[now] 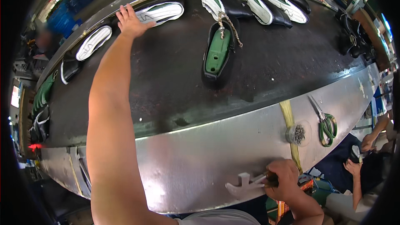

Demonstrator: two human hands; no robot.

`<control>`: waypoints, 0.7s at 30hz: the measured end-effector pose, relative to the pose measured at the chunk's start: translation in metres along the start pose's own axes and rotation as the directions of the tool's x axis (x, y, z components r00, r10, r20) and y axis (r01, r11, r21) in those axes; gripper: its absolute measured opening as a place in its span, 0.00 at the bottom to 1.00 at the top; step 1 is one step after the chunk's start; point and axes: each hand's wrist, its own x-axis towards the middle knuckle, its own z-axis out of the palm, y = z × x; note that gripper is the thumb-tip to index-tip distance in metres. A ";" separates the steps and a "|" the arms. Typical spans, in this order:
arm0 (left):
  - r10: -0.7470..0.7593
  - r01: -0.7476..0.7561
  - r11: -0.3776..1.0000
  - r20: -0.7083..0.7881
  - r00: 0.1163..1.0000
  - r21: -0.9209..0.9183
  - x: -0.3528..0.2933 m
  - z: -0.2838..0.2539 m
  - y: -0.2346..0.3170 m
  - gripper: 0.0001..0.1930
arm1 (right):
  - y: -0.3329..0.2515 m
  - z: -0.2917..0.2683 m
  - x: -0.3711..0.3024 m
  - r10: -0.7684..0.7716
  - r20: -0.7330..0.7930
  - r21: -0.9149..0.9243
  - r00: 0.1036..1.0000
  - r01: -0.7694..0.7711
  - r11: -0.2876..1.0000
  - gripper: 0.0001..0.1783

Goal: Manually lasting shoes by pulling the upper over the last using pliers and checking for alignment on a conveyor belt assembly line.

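Note:
My left hand (132, 23) is stretched far forward with its fingers spread. It lies at the left end of a black shoe upper on a last, its white underside (166, 12) turned up; whether the fingers touch it I cannot tell. My right hand (284, 179) is closed round the handles of metal lasting pliers (243, 184), low over the bench's metal front. Between the hands and farther off, a black shoe upper (205, 74) stands on a green last (217, 52) with a knotted cord (233, 30) at its heel.
More shoes (95, 42) with white undersides line the belt's far side. Scissors (327, 129) with green handles and a clear cup of small nails (298, 133) rest on the metal edge (187, 158). Green lasts (43, 92) are at left. Co-workers' hands (353, 166) show at right.

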 end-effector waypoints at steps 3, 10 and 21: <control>0.013 -0.036 0.993 0.201 0.979 0.109 0.027 -0.005 0.008 0.69 | -0.003 -0.002 0.005 -0.029 0.011 -0.020 1.000 0.029 0.999 0.24; 0.125 -0.029 0.972 0.408 0.904 -0.234 0.035 0.009 -0.018 0.60 | -0.011 -0.001 0.012 -0.027 0.025 -0.015 0.999 0.028 1.000 0.26; 0.046 0.599 0.239 0.625 0.779 -0.764 -0.230 -0.176 -0.041 0.29 | -0.020 0.009 0.004 0.042 -0.085 0.014 0.996 -0.041 0.999 0.27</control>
